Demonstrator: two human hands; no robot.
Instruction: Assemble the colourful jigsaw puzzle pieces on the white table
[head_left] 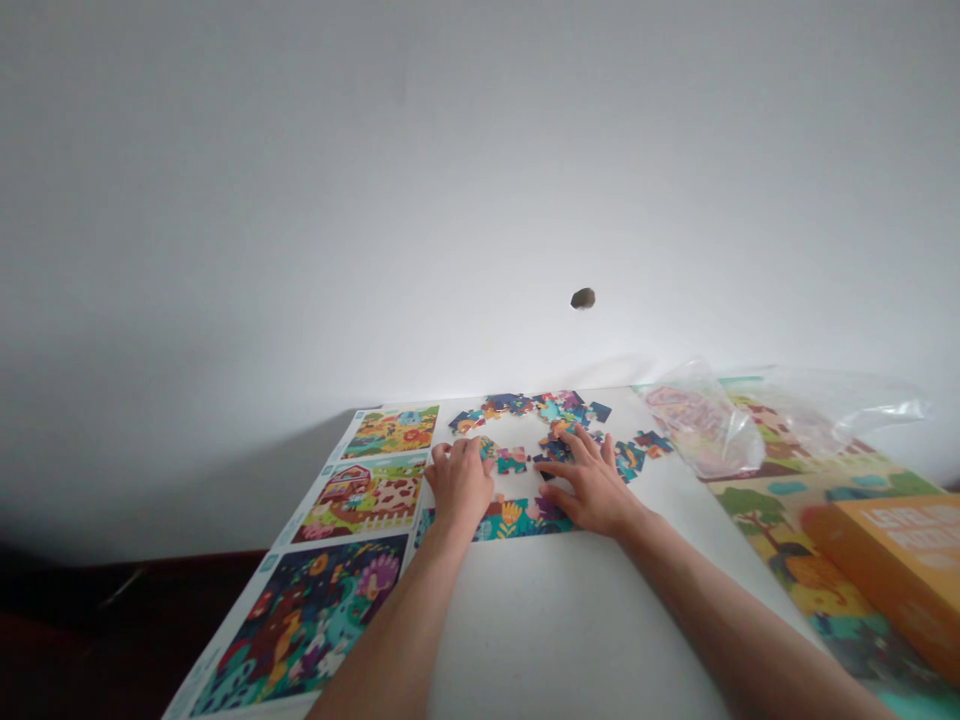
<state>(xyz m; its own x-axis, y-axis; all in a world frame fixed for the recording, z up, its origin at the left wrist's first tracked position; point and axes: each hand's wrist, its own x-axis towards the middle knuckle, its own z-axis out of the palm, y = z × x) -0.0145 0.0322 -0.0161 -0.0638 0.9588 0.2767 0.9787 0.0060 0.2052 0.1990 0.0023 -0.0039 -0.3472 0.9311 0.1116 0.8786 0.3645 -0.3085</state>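
Note:
Colourful jigsaw puzzle pieces lie loose in a rough ring on a white table top. Nearer me, a joined strip of pieces shows yellow and pink flowers on teal. My left hand rests on the strip's left end, its fingers curled towards a small joined cluster; its fingertips hide whether a piece is pinched. My right hand lies spread with its fingers apart, the fingertips touching dark blue pieces.
Several printed farm and garden pictures form a column along the table's left side. At right lie a crumpled clear plastic bag, a large illustrated puzzle sheet and an orange box. A white wall with a small dark hole stands behind.

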